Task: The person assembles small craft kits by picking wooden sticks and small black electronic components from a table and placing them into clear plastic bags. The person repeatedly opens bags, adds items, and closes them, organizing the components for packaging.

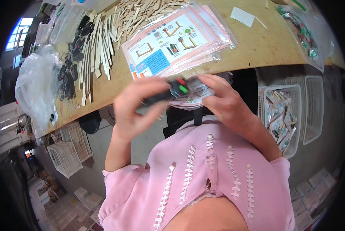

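Note:
My left hand (132, 106), somewhat blurred, is closed around a black box-like piece (157, 98) at the mouth of a clear plastic bag (201, 93). A small packet with red and green parts (181, 87) lies against the front of that piece. Thumb and fingers of my right hand (227, 99) pinch the bag's right side. A printed sheet shows inside the bag, which is held just off the table's near edge, above my lap. Just beyond it lies a stack of bagged instruction sheets (172, 44) with pink borders.
Thin wooden strips (97, 48) and a heap of wooden sticks (141, 15) cover the table's back left. Black boxes with wires (70, 61) lie beside clear plastic bags (39, 79). At right are a bag of small packets (305, 36) and a white basket (282, 115) of filled bags.

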The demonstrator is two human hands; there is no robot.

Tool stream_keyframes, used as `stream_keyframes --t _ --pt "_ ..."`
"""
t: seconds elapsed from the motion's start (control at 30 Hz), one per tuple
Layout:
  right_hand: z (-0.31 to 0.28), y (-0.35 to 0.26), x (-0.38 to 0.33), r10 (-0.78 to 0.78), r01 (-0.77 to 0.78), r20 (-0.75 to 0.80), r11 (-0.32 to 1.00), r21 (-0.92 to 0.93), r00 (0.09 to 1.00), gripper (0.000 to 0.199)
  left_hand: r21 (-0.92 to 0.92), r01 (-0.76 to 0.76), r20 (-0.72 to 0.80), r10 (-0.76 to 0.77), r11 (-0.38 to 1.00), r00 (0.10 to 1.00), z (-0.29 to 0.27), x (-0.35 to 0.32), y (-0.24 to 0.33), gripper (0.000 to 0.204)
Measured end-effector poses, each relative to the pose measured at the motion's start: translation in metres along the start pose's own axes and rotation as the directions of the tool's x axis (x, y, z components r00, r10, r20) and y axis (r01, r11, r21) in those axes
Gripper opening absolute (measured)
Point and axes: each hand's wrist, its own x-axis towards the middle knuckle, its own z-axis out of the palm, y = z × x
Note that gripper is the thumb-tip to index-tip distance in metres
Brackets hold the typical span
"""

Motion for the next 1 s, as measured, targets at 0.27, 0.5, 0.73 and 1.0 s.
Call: stream_keyframes --t 0.27,0.5,0.73,1.0 --pt "0.003 -0.018 0.013 0.003 0.0 0.045 0.999 -0.055 0.999 0.006 0.327 -0.044 0.077 0.02 0.944 0.997 0.02 0.002 0.013 0.039" --pt "0.0 -0.012 0.007 0.001 -0.003 -0.015 0.996 -0.09 1.0 0.015 0.53 0.523 -0.542 -0.207 0.667 0.814 -0.105 -0.021 -0.093 0.011" --pt "0.003 -0.012 0.01 0.011 -0.011 0.009 0.997 -0.078 1.0 0.017 0.584 0.695 -0.559 -0.412 0.419 0.719 -0.173 -0.027 -0.178 0.026" --pt "0.005 -0.013 0.01 0.029 -0.027 0.034 0.997 -0.078 0.999 0.016 0.259 0.804 -0.444 -0.673 0.536 0.592 -0.198 -0.034 -0.201 0.034"
